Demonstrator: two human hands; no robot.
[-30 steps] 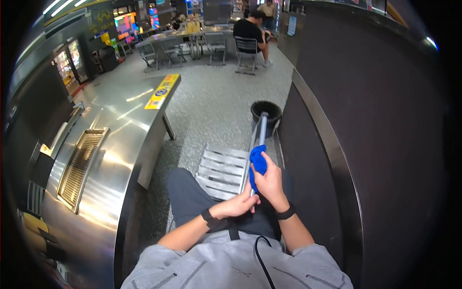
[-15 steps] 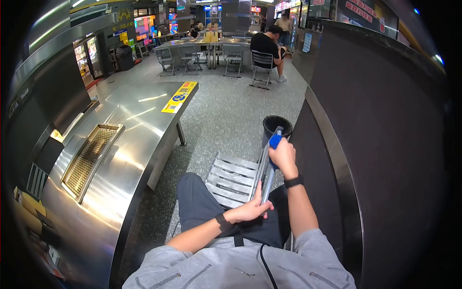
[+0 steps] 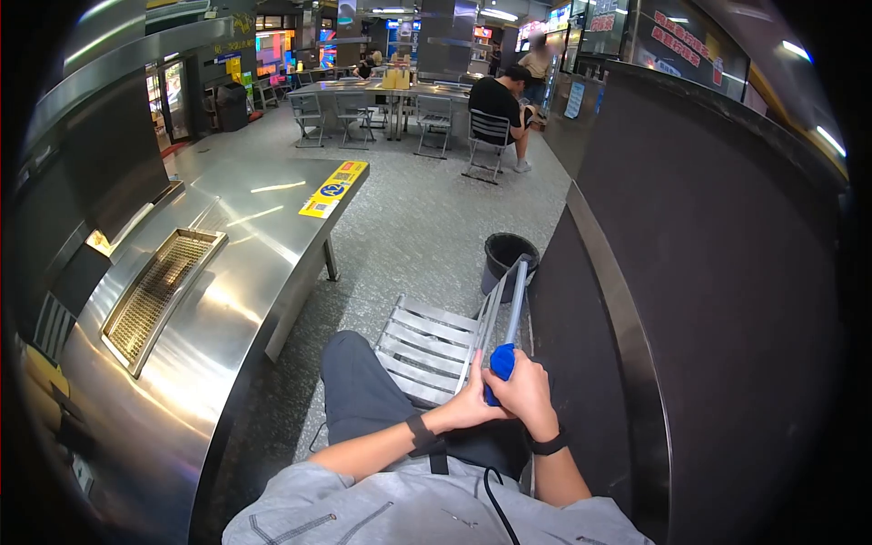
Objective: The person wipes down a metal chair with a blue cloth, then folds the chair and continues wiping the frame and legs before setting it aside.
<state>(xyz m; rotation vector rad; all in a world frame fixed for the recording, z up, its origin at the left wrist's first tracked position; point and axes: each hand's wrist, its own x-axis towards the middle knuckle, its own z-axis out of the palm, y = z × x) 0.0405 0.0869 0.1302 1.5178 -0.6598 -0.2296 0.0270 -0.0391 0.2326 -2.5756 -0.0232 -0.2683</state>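
Right grip (image 3: 525,395) holds blue cloth (image 3: 500,361) on rail (image 3: 518,295) (left grip (image 3: 470,406) touching).

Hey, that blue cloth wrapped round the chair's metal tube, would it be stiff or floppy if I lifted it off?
Probably floppy: the small blue cloth is bunched to the shape of the silver metal chair tube inside the right hand. Likely light, since it crumples into one fist. On smooth metal it may slide easily.

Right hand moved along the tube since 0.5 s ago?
Yes. Right hand, gripping blue cloth, slid down the tube, away from black bucket, toward left hand.
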